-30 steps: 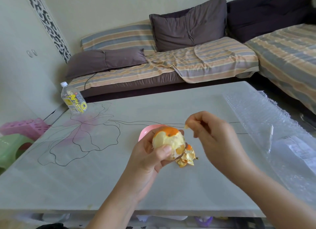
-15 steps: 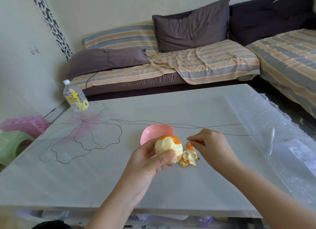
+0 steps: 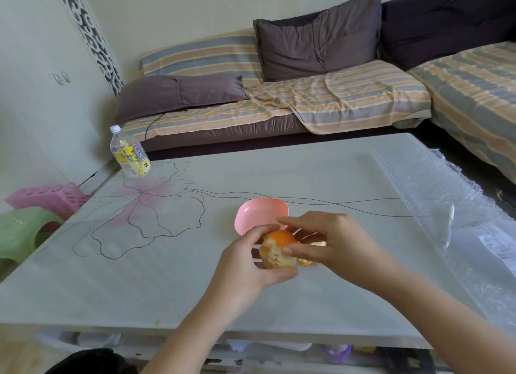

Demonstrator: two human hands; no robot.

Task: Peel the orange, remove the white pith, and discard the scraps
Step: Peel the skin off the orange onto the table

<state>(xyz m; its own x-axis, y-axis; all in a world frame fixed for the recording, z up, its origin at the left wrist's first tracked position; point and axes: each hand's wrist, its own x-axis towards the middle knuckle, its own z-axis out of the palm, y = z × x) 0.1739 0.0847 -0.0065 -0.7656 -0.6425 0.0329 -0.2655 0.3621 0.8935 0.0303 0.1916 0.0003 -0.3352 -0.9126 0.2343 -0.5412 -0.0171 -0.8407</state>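
Note:
A partly peeled orange (image 3: 277, 246), orange skin on top and pale pith lower down, is held above the table. My left hand (image 3: 245, 264) grips it from the left and below. My right hand (image 3: 326, 245) reaches across from the right, its thumb and fingers pinching the fruit's peel. A small pile of peel scraps (image 3: 307, 260) lies on the table just right of the orange, mostly hidden by my right hand. A pink bowl (image 3: 258, 213) sits right behind the hands.
The pale table (image 3: 156, 276) has a flower drawing on the left. A plastic bottle (image 3: 129, 153) stands at its far left corner. Bubble wrap (image 3: 446, 206) covers the right side. Sofas with cushions lie beyond; pink and green stools stand at the left.
My right hand dropped a peel piece on the scrap pile, then moved left onto the orange. The orange turned in my left hand.

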